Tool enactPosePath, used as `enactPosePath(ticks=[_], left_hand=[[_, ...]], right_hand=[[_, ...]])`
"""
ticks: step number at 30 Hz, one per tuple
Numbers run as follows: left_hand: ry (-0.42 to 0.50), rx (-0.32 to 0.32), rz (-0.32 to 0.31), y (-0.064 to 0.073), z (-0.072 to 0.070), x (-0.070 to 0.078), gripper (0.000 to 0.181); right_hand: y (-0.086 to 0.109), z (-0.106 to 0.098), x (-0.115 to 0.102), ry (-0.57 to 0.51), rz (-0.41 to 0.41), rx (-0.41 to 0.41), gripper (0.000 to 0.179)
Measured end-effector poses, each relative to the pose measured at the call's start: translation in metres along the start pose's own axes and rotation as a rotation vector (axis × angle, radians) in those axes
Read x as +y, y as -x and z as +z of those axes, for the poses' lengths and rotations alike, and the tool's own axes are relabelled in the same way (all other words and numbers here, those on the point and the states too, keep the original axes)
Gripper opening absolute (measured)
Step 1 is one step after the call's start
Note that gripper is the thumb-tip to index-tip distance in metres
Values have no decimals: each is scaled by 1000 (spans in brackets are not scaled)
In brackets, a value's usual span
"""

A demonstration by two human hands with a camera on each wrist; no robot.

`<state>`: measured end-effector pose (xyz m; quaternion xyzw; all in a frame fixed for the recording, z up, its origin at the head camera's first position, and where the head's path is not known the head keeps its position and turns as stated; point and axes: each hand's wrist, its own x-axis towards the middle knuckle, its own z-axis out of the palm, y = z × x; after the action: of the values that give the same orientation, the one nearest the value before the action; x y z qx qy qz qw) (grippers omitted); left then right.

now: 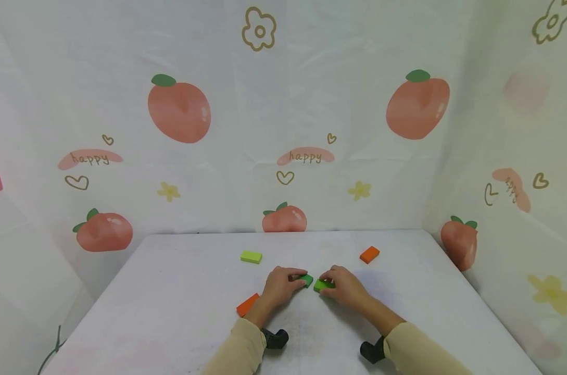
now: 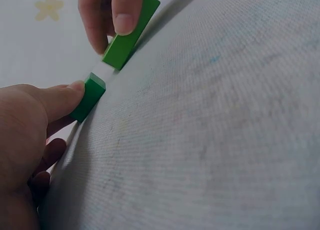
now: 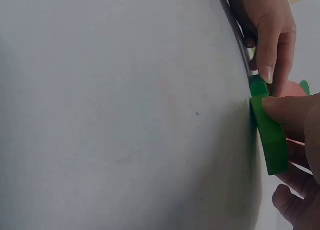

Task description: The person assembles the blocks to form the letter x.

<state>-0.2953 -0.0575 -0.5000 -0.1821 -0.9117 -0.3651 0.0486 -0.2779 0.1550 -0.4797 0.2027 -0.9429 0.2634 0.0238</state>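
Observation:
My left hand (image 1: pixel 280 285) pinches a dark green block (image 1: pixel 307 280) between thumb and fingers, low over the white table. Facing it, my right hand (image 1: pixel 345 286) holds a lighter green rectangular block (image 1: pixel 323 285) by its sides. A small gap separates the two blocks' ends in the left wrist view, where the dark green block (image 2: pixel 90 97) lies nearer the camera than the light green block (image 2: pixel 131 34). From the right wrist, the light green block (image 3: pixel 270 135) overlaps the end of the dark green block (image 3: pixel 258 84).
An orange-red block (image 1: pixel 248 305) lies beside my left wrist. Farther back are a yellow-green block (image 1: pixel 251 257) on the left and an orange block (image 1: pixel 369 254) on the right. The white table (image 1: pixel 171 312) meets a printed cloth backdrop (image 1: pixel 227 192) behind it.

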Motion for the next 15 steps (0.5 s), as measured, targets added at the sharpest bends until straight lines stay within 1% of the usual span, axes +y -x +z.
enactPosePath(ticks=[5, 10, 15], left_hand=[[-9, 10, 18, 0, 0, 0, 25], [-11, 24, 41, 1, 0, -1, 25], [-9, 25, 39, 1, 0, -2, 25]], right_hand=[[-1, 5, -4, -13, -7, 23, 25], [-3, 10, -8, -22, 34, 32, 25], [-3, 14, -11, -36, 60, 55, 26]])
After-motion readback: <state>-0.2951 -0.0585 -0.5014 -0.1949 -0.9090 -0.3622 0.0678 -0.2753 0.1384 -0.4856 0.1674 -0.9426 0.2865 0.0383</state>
